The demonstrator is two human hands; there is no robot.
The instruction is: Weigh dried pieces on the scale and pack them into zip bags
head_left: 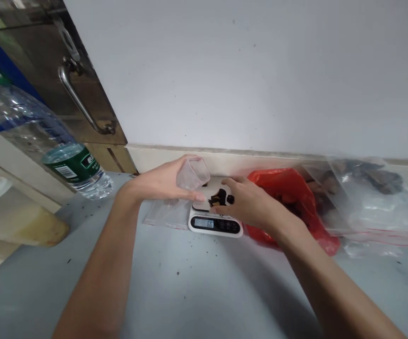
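Note:
A white digital kitchen scale (191,221) sits on the grey surface against the wall; its lit display seems to read 66 or 6.6. Dark, dried-looking pieces (218,197) lie on its plate. My left hand (168,181) is closed around a small clear plastic container (193,173), tilted beside the plate on the left. Over the plate's right side is my right hand (249,202), thumb and fingers apart around the dark pieces; I see nothing gripped in it. A clear plastic bag (166,214) lies flat left of the scale, partly under my left hand.
Right of the scale, an open red plastic bag (277,176) holds dark contents, with clear zip bags (376,207) beyond. At left are an upside-down water bottle (69,162) and a translucent tub (23,219) of yellowish contents. Dark crumbs dot the grey surface (175,301).

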